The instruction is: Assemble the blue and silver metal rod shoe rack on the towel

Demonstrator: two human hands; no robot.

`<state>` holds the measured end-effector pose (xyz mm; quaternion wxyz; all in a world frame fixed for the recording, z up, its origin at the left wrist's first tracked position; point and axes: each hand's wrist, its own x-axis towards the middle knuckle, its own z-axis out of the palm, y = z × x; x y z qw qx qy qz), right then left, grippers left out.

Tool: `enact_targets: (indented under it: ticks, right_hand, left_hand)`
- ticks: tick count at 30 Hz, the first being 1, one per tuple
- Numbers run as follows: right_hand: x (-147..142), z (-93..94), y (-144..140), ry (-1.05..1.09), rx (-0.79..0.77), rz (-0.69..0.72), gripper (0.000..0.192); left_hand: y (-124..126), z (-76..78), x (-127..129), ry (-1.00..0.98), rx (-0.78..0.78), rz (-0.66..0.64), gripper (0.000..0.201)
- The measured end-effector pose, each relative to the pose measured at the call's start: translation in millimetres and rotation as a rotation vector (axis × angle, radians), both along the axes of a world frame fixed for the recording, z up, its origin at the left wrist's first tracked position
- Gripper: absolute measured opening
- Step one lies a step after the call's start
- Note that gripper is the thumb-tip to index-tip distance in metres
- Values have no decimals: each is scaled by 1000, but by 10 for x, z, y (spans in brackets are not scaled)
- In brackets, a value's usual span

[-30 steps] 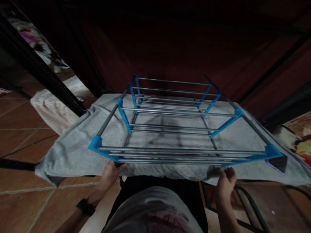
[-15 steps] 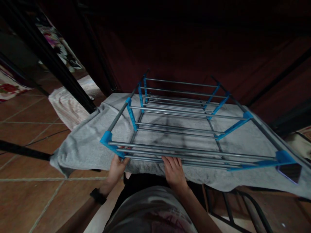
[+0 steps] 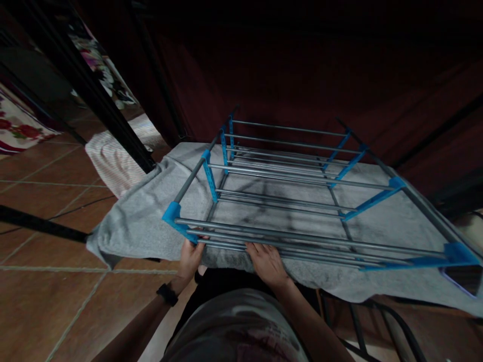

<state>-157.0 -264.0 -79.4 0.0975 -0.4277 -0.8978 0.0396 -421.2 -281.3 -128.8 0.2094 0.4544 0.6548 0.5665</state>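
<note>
A drying rack (image 3: 287, 201) of grey metal rods and blue plastic joints stands before me. A grey towel (image 3: 139, 221) lies spread on its lower level and hangs over the near and left edges. My left hand (image 3: 190, 256) grips the towel's near edge just under the rack's near-left blue corner. My right hand (image 3: 266, 261) lies palm down on the towel's near edge, under the front rods, a little to the right of the left hand. A black band is on my left wrist.
Brown floor tiles (image 3: 45, 301) lie to the left. A black post (image 3: 98, 105) slants past the rack's left side, with a pale striped cloth (image 3: 113, 161) behind it. A dark phone (image 3: 464, 279) rests at the rack's near-right corner. Dark red curtain fills the back.
My right hand has gone from the towel's near-right edge to the left, close to my left hand. The view has swung a little to the left.
</note>
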Motion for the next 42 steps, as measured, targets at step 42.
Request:
enact_targets:
  ticks: [42]
  right_hand:
    - [62,261,44,-53,-118,48,34]
  left_hand:
    - [12,73,217,-123,18,167,34]
